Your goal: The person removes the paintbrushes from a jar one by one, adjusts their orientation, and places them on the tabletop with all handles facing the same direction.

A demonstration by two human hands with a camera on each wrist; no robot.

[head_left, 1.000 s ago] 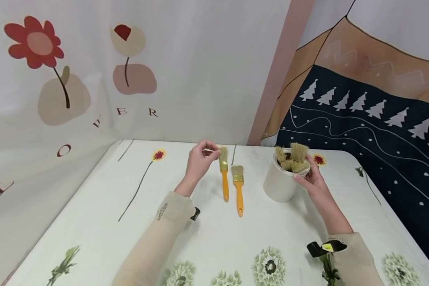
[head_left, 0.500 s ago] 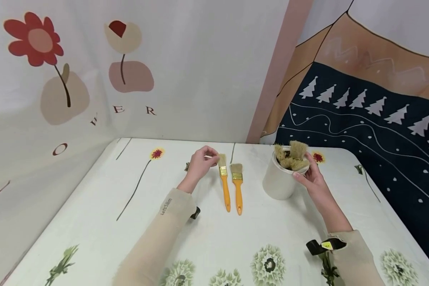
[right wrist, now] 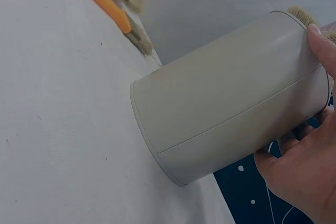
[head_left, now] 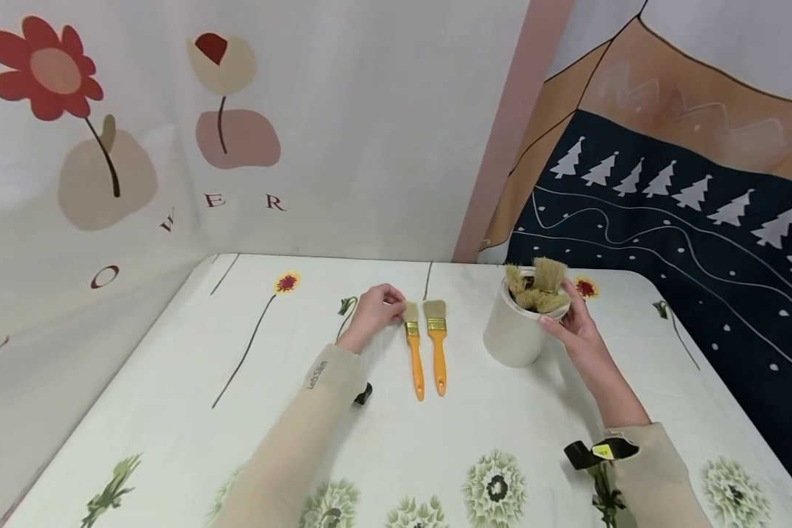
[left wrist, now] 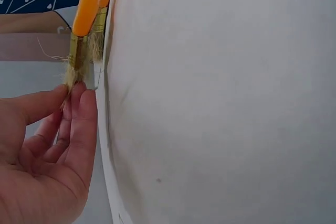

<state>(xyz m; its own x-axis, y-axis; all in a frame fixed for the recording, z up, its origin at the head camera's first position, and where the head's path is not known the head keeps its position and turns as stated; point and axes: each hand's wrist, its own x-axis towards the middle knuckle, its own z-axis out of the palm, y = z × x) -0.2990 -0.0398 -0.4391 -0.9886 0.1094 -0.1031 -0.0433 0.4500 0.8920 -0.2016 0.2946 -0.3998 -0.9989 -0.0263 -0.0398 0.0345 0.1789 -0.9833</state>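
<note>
My left hand (head_left: pixel 376 315) pinches the bristles of the left paintbrush (head_left: pixel 415 359), which has an orange handle and a gold ferrule. In the left wrist view its bristle tips sit between thumb and fingers (left wrist: pixel 90 114). Just to its right, a second orange-handled paintbrush (head_left: pixel 438 356) lies on the table, nearly parallel, bristles away from me. My right hand (head_left: pixel 577 323) grips the upper right side of an off-white cylindrical pot (head_left: pixel 511 337), thumb in front. Several brushes (head_left: pixel 550 277) stand in the pot with bristles up; their handles are hidden inside.
A white cloth with printed flowers covers the table (head_left: pixel 270 440). Behind it hangs a pale curtain (head_left: pixel 369 132) with flower prints. A dark blue cloth (head_left: pixel 666 220) with white trees hangs at the right, along the table's edge.
My left hand has drawn the left paintbrush toward me and set it nearly level with the second one. My right hand and the pot have stayed in place.
</note>
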